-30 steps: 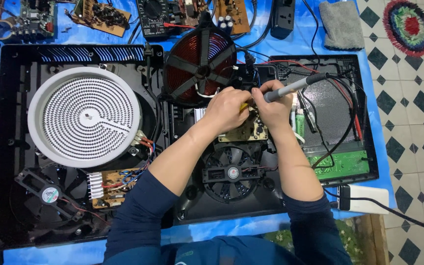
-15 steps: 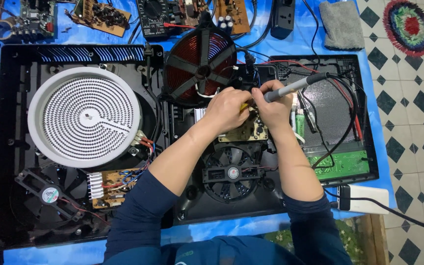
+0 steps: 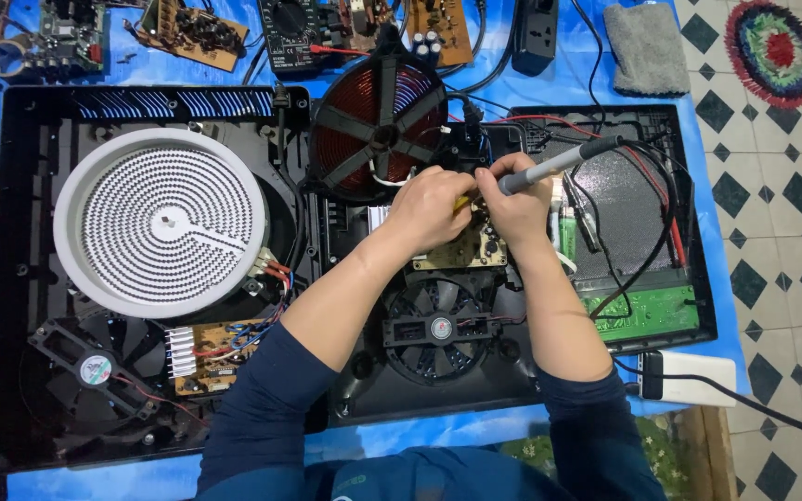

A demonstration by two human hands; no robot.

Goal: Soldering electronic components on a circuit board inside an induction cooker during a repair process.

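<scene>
A blue-covered desk (image 3: 512, 83) carries an opened black cooktop shell (image 3: 11, 278), with the copper coil (image 3: 378, 130) as landmark. Just below-right of the coil, the right hand (image 3: 517, 209) grips a soldering iron (image 3: 549, 167), its long axis slanting, tip down-left toward the tan circuit board (image 3: 466, 249), apparently for reach. The left hand (image 3: 429, 209) is curled, pinching something small and yellowish beside the tip, seemingly steadying it

Copper coil (image 3: 381, 130) right of ceramic heater (image 3: 161, 221)
</scene>
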